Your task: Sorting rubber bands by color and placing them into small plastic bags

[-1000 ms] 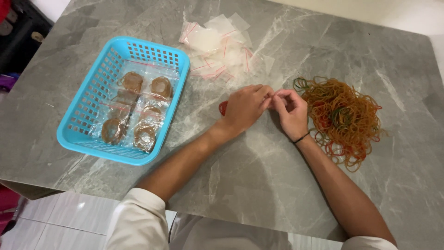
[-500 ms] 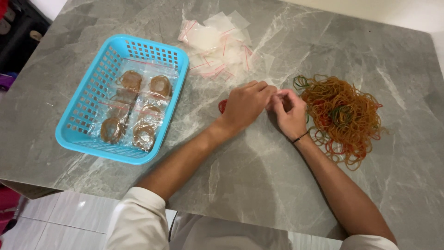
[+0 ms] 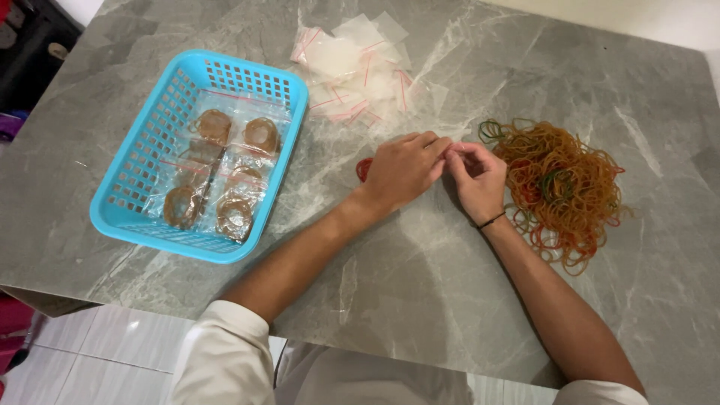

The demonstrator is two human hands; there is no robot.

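Rubber band pile just beside right hand; left hand adjacent.

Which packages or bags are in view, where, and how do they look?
Empty bags: loose heap at the table's far middle, small, flat, clear, with red strips.
Filled bags: lying in the blue basket on the left, clear, each holding a tan coil of rubber bands.
No labels, signs or screens.

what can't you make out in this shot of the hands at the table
- Head view: what the fingertips pinch, hidden where the left hand meets the right hand.
- The red thing, mostly behind the left hand.
- Count of rubber bands: too tangled.
- Table edges: cut off by the frame.
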